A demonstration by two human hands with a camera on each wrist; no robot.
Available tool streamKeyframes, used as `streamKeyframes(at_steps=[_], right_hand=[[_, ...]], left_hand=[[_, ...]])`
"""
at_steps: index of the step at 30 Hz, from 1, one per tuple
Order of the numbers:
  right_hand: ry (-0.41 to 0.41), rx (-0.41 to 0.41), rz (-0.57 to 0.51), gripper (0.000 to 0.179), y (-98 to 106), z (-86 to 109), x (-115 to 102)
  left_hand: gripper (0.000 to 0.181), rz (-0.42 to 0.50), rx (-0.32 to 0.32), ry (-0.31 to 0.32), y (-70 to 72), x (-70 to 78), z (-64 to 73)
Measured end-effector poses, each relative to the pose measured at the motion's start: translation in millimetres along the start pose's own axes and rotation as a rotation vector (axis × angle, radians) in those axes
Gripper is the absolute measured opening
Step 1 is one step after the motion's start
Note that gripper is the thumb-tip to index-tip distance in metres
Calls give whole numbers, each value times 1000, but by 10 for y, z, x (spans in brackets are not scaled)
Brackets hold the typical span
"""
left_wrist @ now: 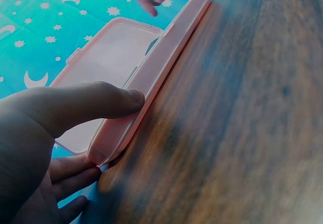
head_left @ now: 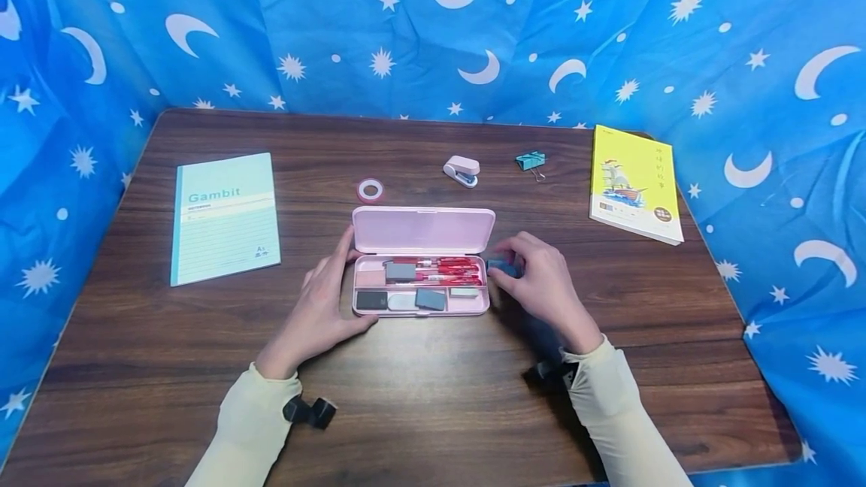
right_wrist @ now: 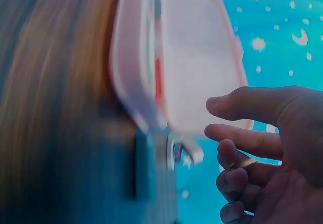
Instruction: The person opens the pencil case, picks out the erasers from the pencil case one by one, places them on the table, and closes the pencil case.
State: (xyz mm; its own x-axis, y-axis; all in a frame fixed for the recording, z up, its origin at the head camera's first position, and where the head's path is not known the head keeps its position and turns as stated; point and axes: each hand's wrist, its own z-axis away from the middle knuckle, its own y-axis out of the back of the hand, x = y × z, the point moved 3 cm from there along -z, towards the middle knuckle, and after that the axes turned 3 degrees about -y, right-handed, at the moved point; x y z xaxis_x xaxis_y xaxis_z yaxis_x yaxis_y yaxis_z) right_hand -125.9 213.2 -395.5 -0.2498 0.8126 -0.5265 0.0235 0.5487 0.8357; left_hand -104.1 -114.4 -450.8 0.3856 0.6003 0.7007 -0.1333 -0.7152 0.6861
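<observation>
A pink pencil case [head_left: 421, 313] lies open on the table, its lid [head_left: 424, 230] raised at the back. My left hand [head_left: 323, 305] holds its left end, thumb on the front wall, fingers round the end and back. Inside are several red pens [head_left: 460, 271], a grey block [head_left: 401, 272], a bluish-grey block [head_left: 430, 299], a black block [head_left: 372, 300] and other small pieces. Just past the right end of the case, my right hand [head_left: 537, 276] hovers by a small teal block [right_wrist: 145, 163]. In the right wrist view its thumb and fingers are apart, holding nothing.
Behind the case are a tape roll [head_left: 370, 189], a pink-and-white stapler [head_left: 463, 170] and a teal binder clip [head_left: 531, 161]. A pale green notebook [head_left: 226, 224] lies left, a yellow book [head_left: 634, 186] right. A blue star-and-moon cloth [head_left: 379, 13] hangs round the table.
</observation>
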Motion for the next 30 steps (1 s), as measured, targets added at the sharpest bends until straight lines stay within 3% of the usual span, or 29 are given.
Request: streamKeyframes(at_steps=[6,15,21,30], right_hand=[[65,-23,-42,23,-141,-52,-278],[202,-116,-35,24,-534,-166,-567],[204,-151,-58,20,-704,-254,-659],[164,-152,8,18,-762,-289,-690]], left_hand=[[137,4,6,-9,-4,-11,1],[137,-5,4,-11,3,-17,4],[137,-1,2,-11,0,-31,4],[138,4,-5,-4,4,-20,-1]])
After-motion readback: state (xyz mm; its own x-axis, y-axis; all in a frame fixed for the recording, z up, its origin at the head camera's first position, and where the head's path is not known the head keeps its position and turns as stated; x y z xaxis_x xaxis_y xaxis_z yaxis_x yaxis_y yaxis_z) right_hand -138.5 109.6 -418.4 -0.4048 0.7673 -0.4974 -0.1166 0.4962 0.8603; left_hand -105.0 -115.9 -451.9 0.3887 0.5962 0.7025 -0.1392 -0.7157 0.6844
